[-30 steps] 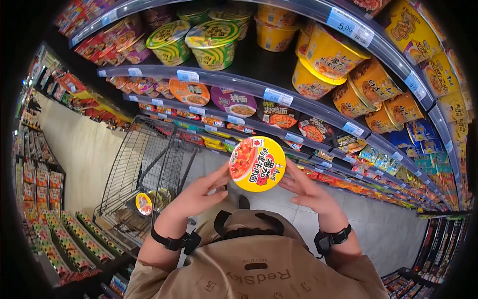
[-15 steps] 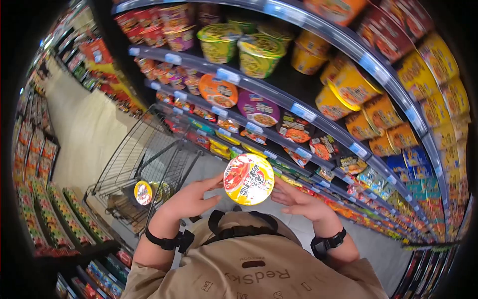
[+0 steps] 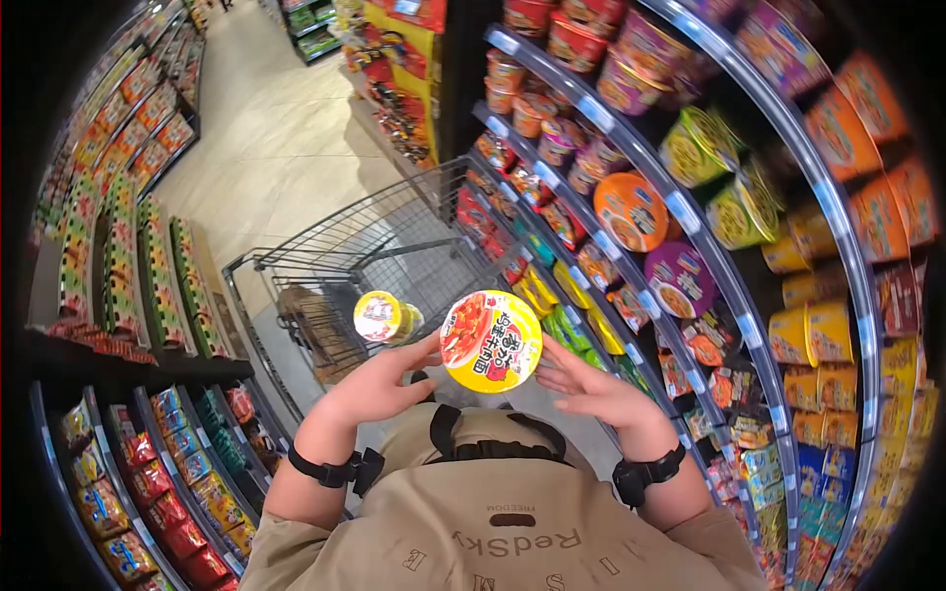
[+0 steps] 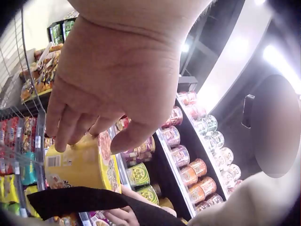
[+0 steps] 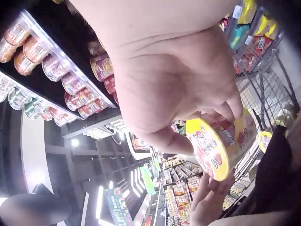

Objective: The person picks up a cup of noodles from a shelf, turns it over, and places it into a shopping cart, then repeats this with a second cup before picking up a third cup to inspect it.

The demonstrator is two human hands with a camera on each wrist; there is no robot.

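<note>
noodle bowl (image 3: 491, 341): yellow instant noodle bowl, red picture on the lid, lid facing the head camera; held up in front of the chest, between both hands, to the right of the shopping cart (image 3: 345, 266) and at about the height of its rim.
left hand (image 3: 379, 386): on the bowl's left side, fingers curled round the wall, thumb near the lid edge; grasping the bowl. Left wrist view shows the fingertips (image 4: 66, 136) on the yellow side of the bowl (image 4: 82, 165).
right hand (image 3: 586, 386): on the bowl's right side, fingers spread and fairly straight, tips at the bowl's rim. Right wrist view shows the fingers (image 5: 225, 110) bent over the top of the bowl (image 5: 221, 143), thumb below it; gripping it lightly.
second bowl (image 3: 382, 316): similar yellow-rimmed bowl lying inside the cart, just left of the held bowl, apart from the hands.
shelves (image 3: 690, 227): right of the cart, packed with noodle cups and bowls, price tags on the rails.
wrist straps (image 3: 645, 478): black, one on each wrist.
</note>
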